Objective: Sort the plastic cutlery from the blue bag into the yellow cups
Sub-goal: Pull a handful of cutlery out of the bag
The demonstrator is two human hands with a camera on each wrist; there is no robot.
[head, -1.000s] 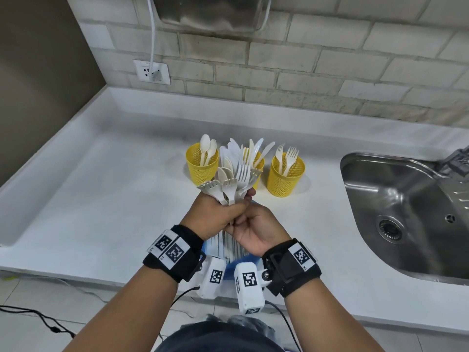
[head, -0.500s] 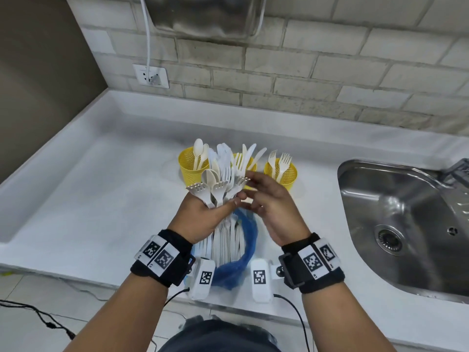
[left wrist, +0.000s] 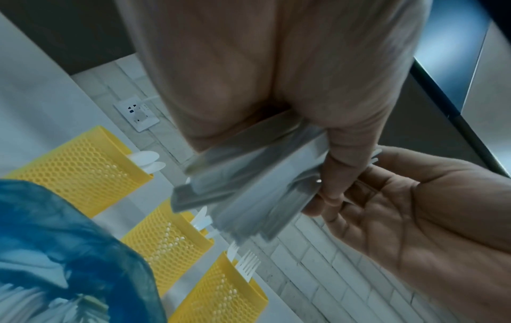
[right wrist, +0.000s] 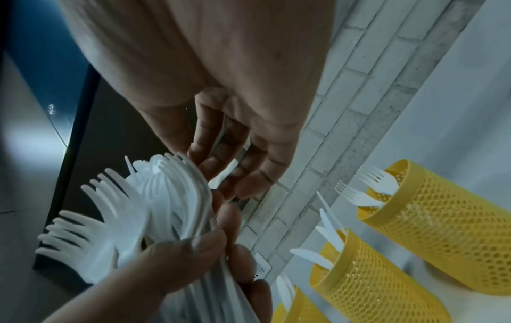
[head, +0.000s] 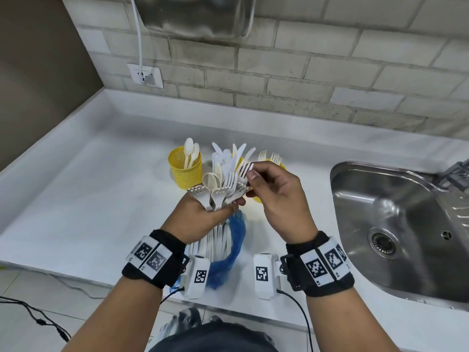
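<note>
My left hand [head: 223,208] grips a thick bundle of white plastic cutlery [head: 223,181] upright above the counter; its handles still sit in the blue bag [head: 237,240], which hangs below. My right hand [head: 250,180] pinches the head of one fork [head: 245,169] at the bundle's top right. Three yellow mesh cups stand behind: the spoon cup [head: 185,168] on the left, the knife cup [right wrist: 373,275] mostly hidden by the bundle, and the fork cup [right wrist: 442,218] behind my right hand. The left wrist view shows the handles [left wrist: 249,185] in my fist.
A steel sink [head: 396,224] is set into the white counter [head: 88,199] on the right. A brick wall with a socket [head: 146,76] runs behind the cups. The counter's front edge is just under my wrists.
My right hand left the base of the bundle, rose to its top and took hold of one fork. The blue bag now hangs lower, around the handles.
</note>
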